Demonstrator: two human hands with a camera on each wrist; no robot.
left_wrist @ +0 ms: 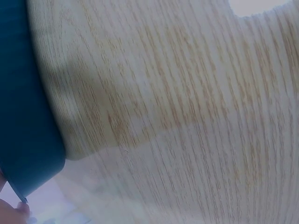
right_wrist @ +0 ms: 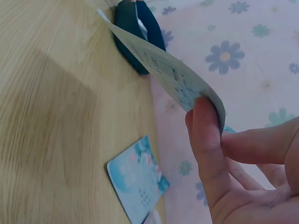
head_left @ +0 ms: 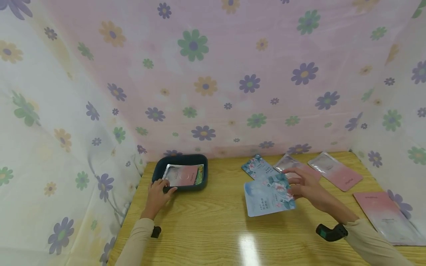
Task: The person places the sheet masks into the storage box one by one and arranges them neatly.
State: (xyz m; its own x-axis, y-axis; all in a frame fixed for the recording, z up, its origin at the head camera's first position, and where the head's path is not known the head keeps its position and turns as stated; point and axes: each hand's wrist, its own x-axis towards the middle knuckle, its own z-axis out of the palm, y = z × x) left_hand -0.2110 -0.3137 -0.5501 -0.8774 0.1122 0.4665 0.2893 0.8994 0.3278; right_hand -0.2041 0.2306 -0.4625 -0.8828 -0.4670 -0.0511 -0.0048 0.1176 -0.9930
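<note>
My left hand (head_left: 157, 195) grips the near left corner of a dark teal plastic bin (head_left: 206, 171), fingers over the rim and thumb at the front wall. Inside the bin lie a pink and silver face mask packet (head_left: 182, 176) and a green patterned packet (head_left: 200, 174), partly under it. My right hand (head_left: 307, 188) pinches a pale blue floral face mask packet (head_left: 267, 195) by one edge, between thumb and fingers. That packet hangs tilted above the table; its printed back shows in the right wrist view. Behind it a second blue floral packet (head_left: 257, 167) lies flat.
Pink and silver packets lie on the right of the wooden table (head_left: 199, 229): one partly behind my right hand (head_left: 287, 162), one at the back (head_left: 336, 173), another near the right edge (head_left: 387, 214). Flower-printed cloth (head_left: 226, 74) walls in the back and both sides.
</note>
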